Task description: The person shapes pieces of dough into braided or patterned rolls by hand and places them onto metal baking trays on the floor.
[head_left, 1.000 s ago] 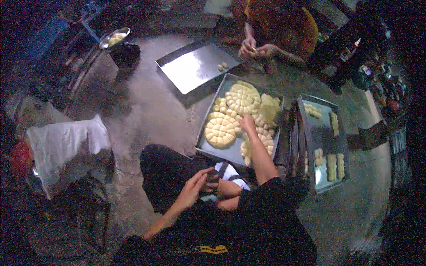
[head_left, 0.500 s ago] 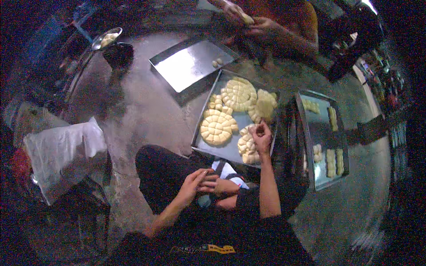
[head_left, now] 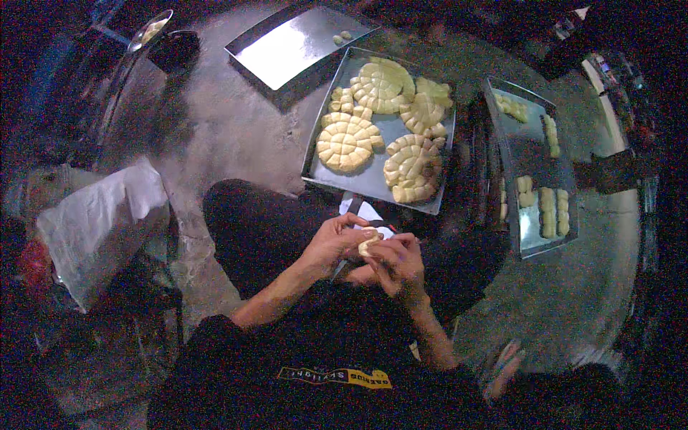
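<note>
Dough piece (head_left: 368,246), pale, pinched in the fingers of left hand (head_left: 334,244) and right hand (head_left: 401,265), above the lap (head_left: 269,226); fingers hide its long axis and direction (lettering (head_left: 369,378), partly yellow, crosses the dark top (head_left: 315,405)).

Pale, rounded, scored doughs (head_left: 345,143) ahead of left hand (head_left: 337,245) and right hand (head_left: 401,266)

They lie in a rectangular grey metal tray (head_left: 369,182). Farther ahead, leftward, a shiny rectangular metal tray (head_left: 279,54) bears small pale dough balls (head_left: 338,39). Ahead and right of the hands, a long grey metal tray (head_left: 534,159) holds pale knobbly dough strips (head_left: 547,211). Between the hands is a small pale dough piece (head_left: 366,248); well left lies a crumpled whitish sheet (head_left: 104,226).
</note>
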Tool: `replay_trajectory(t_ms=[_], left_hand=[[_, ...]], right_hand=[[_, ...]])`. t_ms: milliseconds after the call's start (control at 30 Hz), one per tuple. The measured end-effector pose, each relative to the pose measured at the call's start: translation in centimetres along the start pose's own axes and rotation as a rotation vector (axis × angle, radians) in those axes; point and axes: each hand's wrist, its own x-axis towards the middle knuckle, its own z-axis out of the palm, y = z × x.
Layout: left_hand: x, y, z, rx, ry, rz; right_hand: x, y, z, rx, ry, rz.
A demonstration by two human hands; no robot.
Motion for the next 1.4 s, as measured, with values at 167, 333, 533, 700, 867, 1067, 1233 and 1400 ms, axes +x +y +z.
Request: replay_trajectory(t_ms=[167, 333, 533, 700, 867, 1067, 1233, 1400], left_hand=[[-1.8, 0.7, 0.8, 0.643, -0.126, 0.401], [-2.0, -0.1, 0.4, 0.91, -0.071, 0.534], [-1.5, -0.7, 0.7, 0.402, 0.022, 0.212], [-1.4, -1.0, 0.2, 0.441, -0.065, 0.126], [-1.5, 0.2, -0.2, 0.199, -0.17, 0.02], [-3.0, 1.8, 1.6, 0.751, -0.305, 0.254], [-1.9, 0.3, 1.4, 0.586, -0.177, 0.056], [0.2, -2.7, -0.6, 0.01, -0.03, -0.086]], right_hand=[[-0.1, -0.7, -0.8, 0.392, -0.096, 0.637], [-1.1, 0.7, -0.7, 0.237, -0.129, 0.515], [-0.6, 0.5, -1.1, 0.101, -0.078, 0.199], [-0.9, 1.2, -0.2, 0.204, -0.076, 0.369], [-0.4, 1.1, -1.0, 0.233, -0.166, 0.198], [-0.6, 1.5, -0.8, 0.464, -0.347, 0.511], [-1.7, 2.6, -0.2, 0.144, -0.371, 0.347], [-0.7, 0.1, -1.2, -0.029, -0.18, 0.013]])
